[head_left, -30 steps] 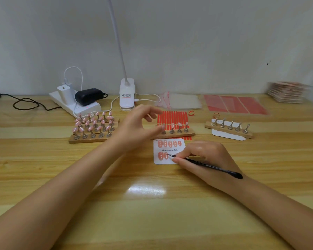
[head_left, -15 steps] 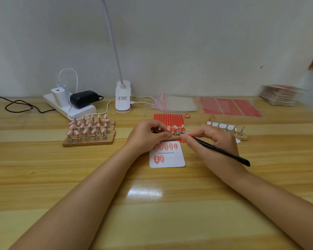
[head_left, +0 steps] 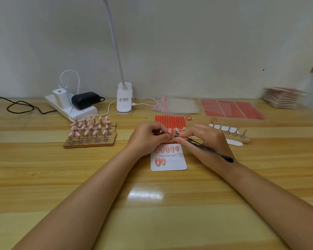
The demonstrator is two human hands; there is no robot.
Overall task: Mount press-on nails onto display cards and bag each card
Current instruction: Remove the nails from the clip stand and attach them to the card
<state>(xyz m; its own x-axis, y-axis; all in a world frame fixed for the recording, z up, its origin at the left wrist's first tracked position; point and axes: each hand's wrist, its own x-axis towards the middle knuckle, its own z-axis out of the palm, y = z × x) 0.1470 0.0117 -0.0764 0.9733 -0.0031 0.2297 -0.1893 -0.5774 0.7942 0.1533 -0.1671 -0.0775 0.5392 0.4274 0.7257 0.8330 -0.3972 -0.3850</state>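
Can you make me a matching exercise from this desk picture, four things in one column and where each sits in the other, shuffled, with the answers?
Things:
1. display card
2. black adapter
3. clear bags
4. black tool

Places:
A. on the white power strip
B. held in the right hand
C. flat on the desk just below both hands
D. at the back, right of the lamp base

Pairs: 1-C, 2-A, 3-D, 4-B
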